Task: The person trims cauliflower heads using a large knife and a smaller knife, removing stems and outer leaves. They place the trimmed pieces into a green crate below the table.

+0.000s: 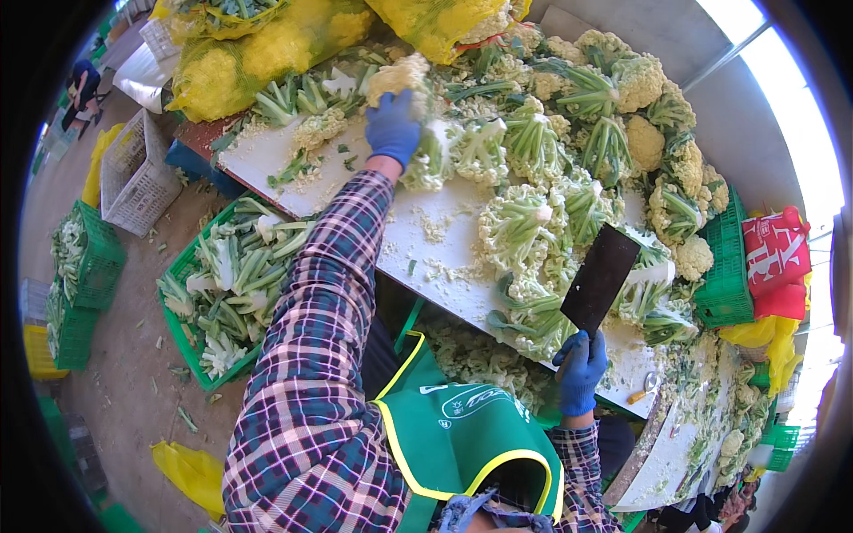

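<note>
My left hand [394, 126], in a blue glove, is stretched across the white tabletop [426, 233]. Its fingers grip a cauliflower head [402, 76], which is slightly blurred. My right hand [583, 370], gloved the same way, holds a cleaver [600, 280] by its handle, the broad dark blade pointing up and away from me. Around the blade lie trimmed cauliflower heads [516, 225], many stem side up. More cauliflowers [643, 143] are heaped along the far side. Small crumbs and leaf bits are scattered between my hands.
Yellow mesh sacks of cauliflower [266, 63] rest at the table's far left. Below its near edge, a green crate [180, 333] is full of cut stalks and leaves. A white crate [140, 176] stands on the floor. At right are another green crate [723, 260] and a wooden-handled tool [638, 397].
</note>
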`<action>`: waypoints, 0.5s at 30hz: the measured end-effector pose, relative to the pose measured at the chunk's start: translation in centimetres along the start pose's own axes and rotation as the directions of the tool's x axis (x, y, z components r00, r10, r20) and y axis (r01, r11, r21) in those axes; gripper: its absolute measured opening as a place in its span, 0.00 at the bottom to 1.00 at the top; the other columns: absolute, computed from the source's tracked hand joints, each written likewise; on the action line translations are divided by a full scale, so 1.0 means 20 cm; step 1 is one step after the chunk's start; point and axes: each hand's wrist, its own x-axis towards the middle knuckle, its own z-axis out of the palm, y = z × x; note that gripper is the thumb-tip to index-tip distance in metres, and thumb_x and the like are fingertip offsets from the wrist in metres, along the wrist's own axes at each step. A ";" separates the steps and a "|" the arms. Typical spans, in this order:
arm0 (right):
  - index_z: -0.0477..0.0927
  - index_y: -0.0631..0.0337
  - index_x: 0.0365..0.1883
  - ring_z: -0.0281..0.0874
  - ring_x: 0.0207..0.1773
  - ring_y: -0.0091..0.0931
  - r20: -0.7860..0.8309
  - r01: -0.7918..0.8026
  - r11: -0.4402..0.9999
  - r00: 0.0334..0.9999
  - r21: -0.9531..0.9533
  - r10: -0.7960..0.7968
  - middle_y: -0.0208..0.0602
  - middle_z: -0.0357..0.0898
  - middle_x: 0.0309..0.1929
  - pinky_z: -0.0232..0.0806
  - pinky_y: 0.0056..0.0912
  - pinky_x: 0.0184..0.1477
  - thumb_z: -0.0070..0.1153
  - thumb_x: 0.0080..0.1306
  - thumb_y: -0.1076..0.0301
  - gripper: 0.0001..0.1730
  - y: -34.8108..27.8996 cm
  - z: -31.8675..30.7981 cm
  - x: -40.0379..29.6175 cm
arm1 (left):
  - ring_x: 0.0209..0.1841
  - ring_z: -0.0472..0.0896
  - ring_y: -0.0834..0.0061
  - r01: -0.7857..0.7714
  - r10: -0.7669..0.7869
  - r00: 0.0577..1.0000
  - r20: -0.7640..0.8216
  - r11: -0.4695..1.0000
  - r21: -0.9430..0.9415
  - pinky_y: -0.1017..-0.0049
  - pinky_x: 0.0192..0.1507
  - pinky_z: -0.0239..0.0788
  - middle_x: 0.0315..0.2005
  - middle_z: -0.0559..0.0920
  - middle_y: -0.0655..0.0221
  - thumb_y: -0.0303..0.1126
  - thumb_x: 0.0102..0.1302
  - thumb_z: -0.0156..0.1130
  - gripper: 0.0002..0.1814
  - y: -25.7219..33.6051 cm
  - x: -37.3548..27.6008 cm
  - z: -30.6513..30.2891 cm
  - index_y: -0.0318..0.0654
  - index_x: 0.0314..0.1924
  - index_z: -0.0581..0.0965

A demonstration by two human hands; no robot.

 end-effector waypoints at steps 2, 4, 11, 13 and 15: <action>0.82 0.65 0.60 0.78 0.26 0.18 -0.022 -0.007 1.000 1.000 0.016 0.007 0.28 0.80 0.29 0.72 0.28 0.31 0.52 0.96 0.62 0.14 0.03 -0.01 -0.03 | 0.60 0.86 0.44 -0.192 0.193 0.981 0.001 0.974 0.117 0.44 0.60 0.86 0.68 0.85 0.70 0.42 0.70 0.77 0.33 0.20 -0.10 -0.03 0.72 0.74 0.84; 0.83 0.65 0.60 0.78 0.26 0.18 -0.015 0.010 1.000 1.000 0.023 -0.009 0.28 0.81 0.29 0.72 0.28 0.31 0.52 0.96 0.63 0.14 0.04 0.01 0.00 | 0.64 0.84 0.48 -0.291 0.287 0.957 0.051 0.926 0.239 0.44 0.62 0.83 0.70 0.85 0.72 0.40 0.71 0.76 0.33 0.25 -0.10 -0.04 0.74 0.75 0.85; 0.83 0.70 0.64 0.81 0.27 0.18 0.033 0.049 0.999 0.998 -0.018 -0.049 0.29 0.83 0.29 0.74 0.28 0.32 0.55 0.94 0.67 0.14 0.07 -0.02 -0.01 | 0.69 0.78 0.53 -0.528 0.542 0.840 -0.003 0.820 0.220 0.46 0.74 0.72 0.74 0.85 0.76 0.34 0.69 0.74 0.35 0.21 -0.13 -0.05 0.68 0.77 0.87; 0.83 0.70 0.64 0.81 0.27 0.18 0.042 0.050 0.998 0.998 -0.038 -0.048 0.29 0.83 0.29 0.74 0.28 0.32 0.55 0.94 0.68 0.14 0.08 -0.03 -0.04 | 0.71 0.77 0.52 -0.538 0.545 0.838 0.027 0.817 0.209 0.46 0.74 0.72 0.75 0.85 0.75 0.34 0.69 0.73 0.35 0.20 -0.14 -0.06 0.67 0.77 0.87; 0.83 0.70 0.65 0.80 0.27 0.18 0.052 0.040 0.998 0.998 -0.044 -0.038 0.29 0.82 0.29 0.74 0.28 0.32 0.55 0.94 0.68 0.14 0.08 -0.03 -0.05 | 0.73 0.76 0.51 -0.530 0.535 0.844 0.038 0.822 0.206 0.46 0.76 0.72 0.76 0.84 0.74 0.33 0.70 0.73 0.34 0.19 -0.14 -0.07 0.67 0.77 0.87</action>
